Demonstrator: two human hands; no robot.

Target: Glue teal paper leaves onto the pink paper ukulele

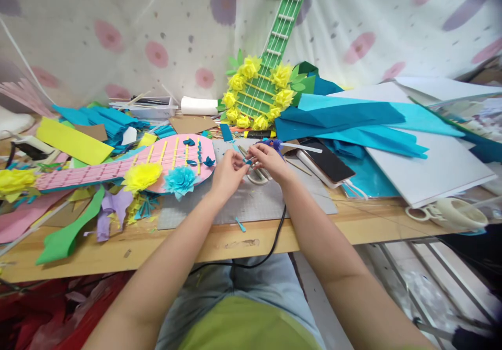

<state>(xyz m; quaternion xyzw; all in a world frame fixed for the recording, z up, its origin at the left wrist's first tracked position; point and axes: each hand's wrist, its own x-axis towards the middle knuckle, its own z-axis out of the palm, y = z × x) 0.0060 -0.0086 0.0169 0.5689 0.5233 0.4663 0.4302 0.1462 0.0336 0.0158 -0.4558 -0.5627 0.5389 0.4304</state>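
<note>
Small blue piece (247, 162): between your two hands, above the grey mat (188, 211) on the wooden surface (215, 243). It sits at the right of your left hand (228, 173) and at the left of your right hand (270, 161); neither is clearly nearer. Grip: fingertips of both hands pinched together on it. Long axis: cannot tell, fingers cover most of it. Appearance: tiny, deep blue, likely paper. Scissors (257, 179) lie under your right hand; pink paper guitar (167, 148) left of your left.
</note>
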